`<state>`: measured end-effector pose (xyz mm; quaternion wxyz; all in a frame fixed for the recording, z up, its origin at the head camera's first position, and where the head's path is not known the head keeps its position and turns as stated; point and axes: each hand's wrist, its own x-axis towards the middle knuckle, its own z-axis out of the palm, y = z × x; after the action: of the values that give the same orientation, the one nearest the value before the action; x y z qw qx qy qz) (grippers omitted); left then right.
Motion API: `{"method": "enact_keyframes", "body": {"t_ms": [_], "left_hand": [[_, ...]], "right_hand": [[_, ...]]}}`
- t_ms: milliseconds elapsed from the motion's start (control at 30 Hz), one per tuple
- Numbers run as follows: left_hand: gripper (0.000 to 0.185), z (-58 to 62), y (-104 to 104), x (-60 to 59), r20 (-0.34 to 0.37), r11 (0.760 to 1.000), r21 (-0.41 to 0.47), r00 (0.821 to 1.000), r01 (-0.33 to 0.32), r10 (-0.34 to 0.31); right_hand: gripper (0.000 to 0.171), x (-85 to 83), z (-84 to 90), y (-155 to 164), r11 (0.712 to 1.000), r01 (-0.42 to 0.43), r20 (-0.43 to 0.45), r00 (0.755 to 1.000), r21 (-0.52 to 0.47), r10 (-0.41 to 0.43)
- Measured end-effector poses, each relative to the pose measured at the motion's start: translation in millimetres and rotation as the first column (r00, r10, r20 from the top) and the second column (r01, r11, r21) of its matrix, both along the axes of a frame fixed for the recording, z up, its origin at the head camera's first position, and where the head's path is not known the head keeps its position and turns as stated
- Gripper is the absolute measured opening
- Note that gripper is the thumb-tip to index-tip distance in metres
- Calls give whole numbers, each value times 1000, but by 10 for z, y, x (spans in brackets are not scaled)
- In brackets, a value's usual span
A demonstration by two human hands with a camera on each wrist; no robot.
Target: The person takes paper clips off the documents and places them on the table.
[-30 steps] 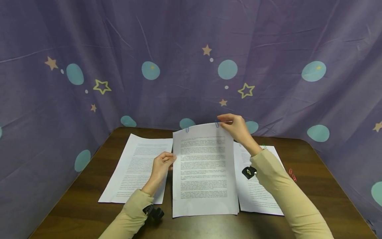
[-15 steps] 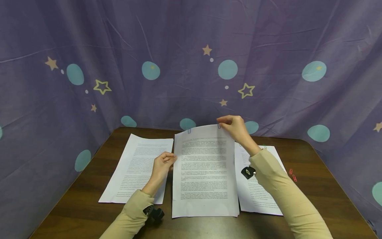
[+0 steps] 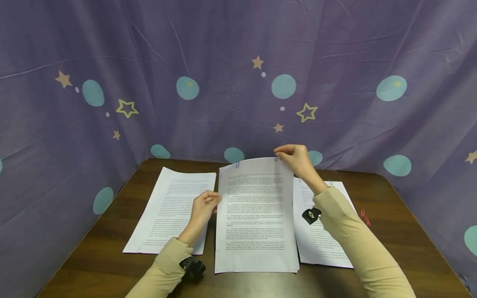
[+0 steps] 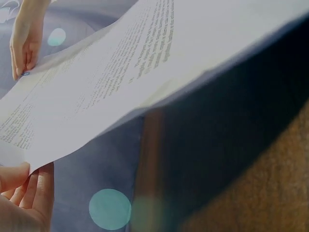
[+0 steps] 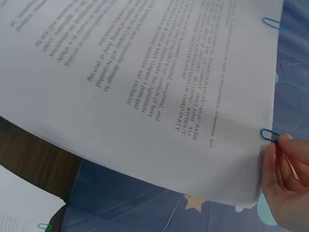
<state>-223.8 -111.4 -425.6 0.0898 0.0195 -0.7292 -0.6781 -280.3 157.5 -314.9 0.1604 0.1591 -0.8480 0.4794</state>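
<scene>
Holding one raised stack [image 3: 256,215], left fingers [image 3: 213,200] pinching edge, right fingers [image 3: 285,153] pinching one of two blue clips [image 3: 276,158]

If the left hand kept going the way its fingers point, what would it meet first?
The left hand already pinches the left edge of the middle paper stack; going on rightward it would only push into those sheets. Depth beyond them is unclear.

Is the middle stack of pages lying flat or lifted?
Lifted at its far end: the middle stack curves up off the table, right hand pinching its top edge.
</scene>
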Motion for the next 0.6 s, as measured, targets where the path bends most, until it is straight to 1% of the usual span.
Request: {"method": "enact_keyframes", "body": {"t_ms": [100,233,433,600], "left_hand": [[13,-15,2,-8,6,1000,-5,1000,-3,3],[12,-35,-1,-12,10,1000,-8,1000,-7,8],[12,-51,-8,-19,-1,1000,-10,1000,-13,13],[10,-56,-9,-26,14,1000,-3,1000,-16,16]], "right_hand": [[17,12,5,57,997,2,69,998,-76,3],[21,29,3,142,988,30,101,995,-148,-15],[28,75,-32,343,983,53,118,993,-178,-32],[34,139,-81,531,983,65,143,989,-174,-40]]}}
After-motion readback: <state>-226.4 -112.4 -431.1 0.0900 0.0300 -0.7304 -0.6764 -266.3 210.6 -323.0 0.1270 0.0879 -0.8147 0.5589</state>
